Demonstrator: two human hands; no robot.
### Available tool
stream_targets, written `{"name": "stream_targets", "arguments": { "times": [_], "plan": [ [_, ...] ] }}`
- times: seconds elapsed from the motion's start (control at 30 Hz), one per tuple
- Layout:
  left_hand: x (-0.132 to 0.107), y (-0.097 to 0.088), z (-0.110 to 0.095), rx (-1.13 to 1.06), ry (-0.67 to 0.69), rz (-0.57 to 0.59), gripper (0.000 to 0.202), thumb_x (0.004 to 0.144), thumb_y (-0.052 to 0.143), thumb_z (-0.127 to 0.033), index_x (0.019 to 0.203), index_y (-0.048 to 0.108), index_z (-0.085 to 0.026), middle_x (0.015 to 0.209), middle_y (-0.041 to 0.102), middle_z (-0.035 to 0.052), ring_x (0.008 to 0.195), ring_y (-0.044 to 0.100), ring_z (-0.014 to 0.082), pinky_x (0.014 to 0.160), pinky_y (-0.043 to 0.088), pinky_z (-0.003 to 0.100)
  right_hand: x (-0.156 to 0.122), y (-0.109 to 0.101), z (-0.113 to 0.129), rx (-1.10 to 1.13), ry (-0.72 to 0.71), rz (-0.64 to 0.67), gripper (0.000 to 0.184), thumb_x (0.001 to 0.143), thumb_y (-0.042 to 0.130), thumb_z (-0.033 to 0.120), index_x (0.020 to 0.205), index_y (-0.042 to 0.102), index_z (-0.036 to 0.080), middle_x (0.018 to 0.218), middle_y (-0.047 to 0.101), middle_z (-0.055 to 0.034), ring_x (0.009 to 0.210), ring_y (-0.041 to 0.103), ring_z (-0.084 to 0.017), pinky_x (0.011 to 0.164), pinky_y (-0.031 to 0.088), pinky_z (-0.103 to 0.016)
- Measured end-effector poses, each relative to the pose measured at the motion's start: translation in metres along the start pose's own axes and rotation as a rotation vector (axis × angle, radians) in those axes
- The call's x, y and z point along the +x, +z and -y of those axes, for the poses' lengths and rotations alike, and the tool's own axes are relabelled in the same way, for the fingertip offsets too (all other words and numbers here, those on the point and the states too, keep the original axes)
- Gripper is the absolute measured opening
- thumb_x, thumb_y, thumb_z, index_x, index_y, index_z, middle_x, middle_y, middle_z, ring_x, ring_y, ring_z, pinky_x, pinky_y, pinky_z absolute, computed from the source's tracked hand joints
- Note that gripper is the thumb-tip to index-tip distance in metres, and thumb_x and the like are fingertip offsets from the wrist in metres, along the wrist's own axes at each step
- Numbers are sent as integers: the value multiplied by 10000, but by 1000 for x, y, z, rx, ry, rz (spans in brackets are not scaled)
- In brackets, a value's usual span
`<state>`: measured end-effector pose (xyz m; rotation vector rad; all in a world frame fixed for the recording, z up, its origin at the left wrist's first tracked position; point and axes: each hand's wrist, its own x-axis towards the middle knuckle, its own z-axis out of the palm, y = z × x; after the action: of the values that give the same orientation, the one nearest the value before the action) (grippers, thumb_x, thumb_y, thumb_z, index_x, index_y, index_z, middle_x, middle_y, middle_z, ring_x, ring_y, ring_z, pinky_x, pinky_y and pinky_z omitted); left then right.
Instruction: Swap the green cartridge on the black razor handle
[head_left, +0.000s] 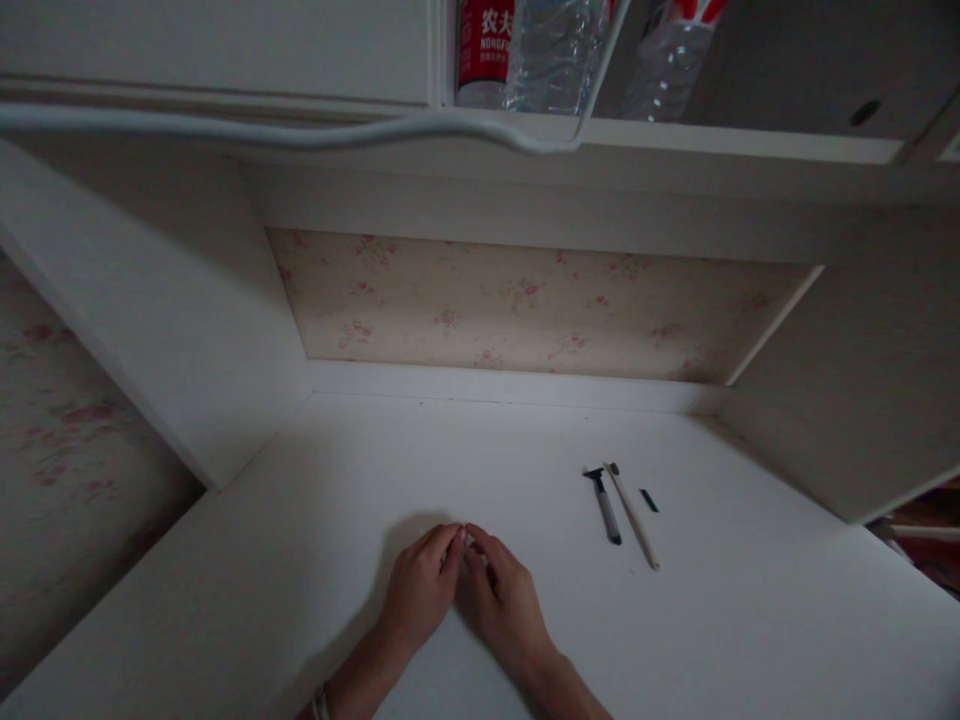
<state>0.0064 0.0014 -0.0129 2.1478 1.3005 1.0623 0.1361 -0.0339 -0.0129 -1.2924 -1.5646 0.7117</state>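
My left hand (pixel 422 582) and my right hand (pixel 504 598) meet fingertip to fingertip just above the white desktop (pixel 360 470). Both are closed in a pinch. A tiny pale bit shows between the fingertips, too small and too covered to name. To the right of my hands lies a razor (pixel 606 508) with a grey and black handle, its head pointing away from me. Beside it rests a slim off-white toothbrush (pixel 634 520) with a dark head. A small dark green strip (pixel 649 500) lies a little further right.
Above the desk, a shelf holds a bottle with a red label (pixel 486 45) and clear plastic bottles (pixel 555 60). A pale cable or rod (pixel 300 135) runs along the shelf's front. Side panels (pixel 172 300) and floral wallpaper (pixel 517 305) bound the desk.
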Motion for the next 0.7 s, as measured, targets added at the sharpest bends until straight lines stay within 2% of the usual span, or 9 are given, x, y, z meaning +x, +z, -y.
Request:
{"name": "stream_targets", "arguments": {
  "times": [0.1, 0.17, 0.33, 0.47, 0.57, 0.7],
  "plan": [
    [2, 3, 1, -133, -101, 36, 306, 941, 339, -300, 880, 624, -206, 813, 688, 46, 742, 642, 165, 663, 501, 255, -1, -2, 0, -31, -137, 16, 348, 932, 398, 254, 1240, 557, 226, 1041, 649, -83, 915, 618, -183, 812, 499, -283],
    [3, 4, 2, -168, -157, 50, 322, 939, 335, -315, 824, 611, -194, 768, 677, 43, 701, 630, 165, 621, 482, 248, 0, -3, 1, -33, -177, 32, 364, 928, 401, 220, 1262, 544, 244, 1107, 636, -77, 966, 613, -179, 846, 502, -284],
    [5, 3, 3, -206, -209, 53, 337, 933, 336, -345, 756, 575, -187, 715, 646, 29, 659, 595, 153, 593, 443, 233, -1, -4, 3, -28, -191, 45, 357, 918, 415, 187, 1227, 578, 262, 1166, 627, -51, 1041, 594, -181, 909, 481, -296],
    [7, 4, 4, -243, -230, 67, 364, 928, 336, -389, 730, 566, -188, 688, 629, 22, 650, 580, 155, 603, 434, 235, -2, -4, 4, -17, -155, 21, 323, 907, 434, 176, 1152, 633, 246, 1118, 657, -46, 1018, 607, -183, 918, 465, -296],
    [7, 4, 3, -281, -239, 82, 372, 926, 339, -407, 741, 574, -186, 704, 637, 23, 664, 578, 156, 620, 431, 237, -2, -5, 6, 2, -110, 10, 281, 898, 458, 199, 1079, 669, 242, 1050, 683, -46, 957, 627, -190, 865, 476, -287],
    [7, 2, 2, -267, -245, 97, 383, 925, 338, -415, 732, 573, -183, 670, 618, 10, 636, 563, 150, 599, 416, 233, 0, -5, 6, 27, 43, -12, 223, 890, 492, 279, 958, 695, 221, 892, 703, -46, 695, 631, -178, 613, 480, -256]
  ]
}}
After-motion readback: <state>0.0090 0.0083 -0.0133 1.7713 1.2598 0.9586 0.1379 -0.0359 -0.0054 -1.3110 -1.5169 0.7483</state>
